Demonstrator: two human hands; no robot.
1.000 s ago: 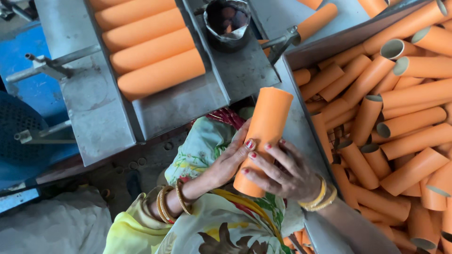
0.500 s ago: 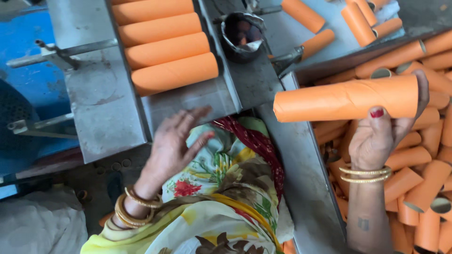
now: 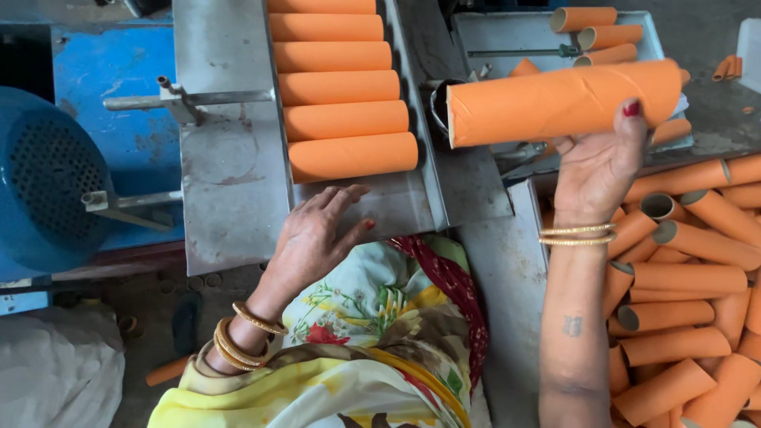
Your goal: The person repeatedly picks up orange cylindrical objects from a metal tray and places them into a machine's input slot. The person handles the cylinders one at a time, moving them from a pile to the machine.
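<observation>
Right hand (image 3: pixel 598 162) gripping long orange cardboard tube (image 3: pixel 563 101) level, up right of grey metal feed tray (image 3: pixel 230 170); left hand (image 3: pixel 317 234) open, fingers spread at its near edge. Thumb-pinch hold: could slip, probably.

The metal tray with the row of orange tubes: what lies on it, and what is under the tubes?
Six orange tubes lie side by side on the metal tray. The left hand rests at its near edge. The tray surface under the tubes is covered.

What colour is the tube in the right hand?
Orange; the tube held by the right hand shows clearly in the head view.
</observation>
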